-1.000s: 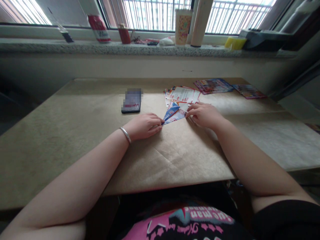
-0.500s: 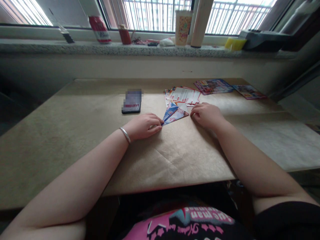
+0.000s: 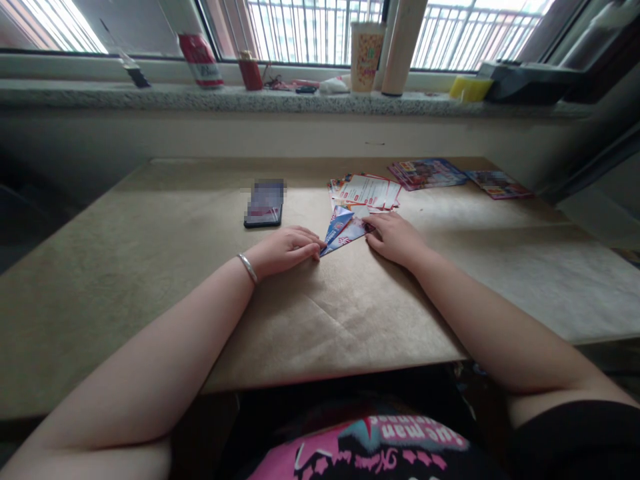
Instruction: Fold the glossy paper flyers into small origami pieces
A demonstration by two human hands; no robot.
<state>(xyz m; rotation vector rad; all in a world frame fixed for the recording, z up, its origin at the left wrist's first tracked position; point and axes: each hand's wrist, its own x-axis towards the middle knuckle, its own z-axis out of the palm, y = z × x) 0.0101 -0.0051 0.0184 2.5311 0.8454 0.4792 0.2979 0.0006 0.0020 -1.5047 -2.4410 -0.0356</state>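
Observation:
A folded paper flyer (image 3: 343, 230), blue and white with print, lies on the table with a pointed corner towards me. My left hand (image 3: 291, 251), with a silver bangle at its wrist, pinches that near corner between thumb and fingers. At the flyer's right end, my right hand (image 3: 395, 239) has its fingertips on top and its thumb by the edge, closed on the paper. Part of the right end is hidden under these fingers. Just behind the flyer lies a fanned pile of printed sheets (image 3: 370, 191), white with red borders.
A phone (image 3: 265, 203) lies left of the flyer. Colourful flyers (image 3: 430, 172) and another small stack (image 3: 497, 185) lie at the table's (image 3: 150, 267) back right. On the windowsill (image 3: 300, 100) stand a red can (image 3: 200, 61), a paper cup (image 3: 367, 59) and a yellow object (image 3: 470, 88).
My right hand has moved left and nearer, from beside the flyer onto its right end. The flyer has shifted slightly towards me, its near corner still in my left hand.

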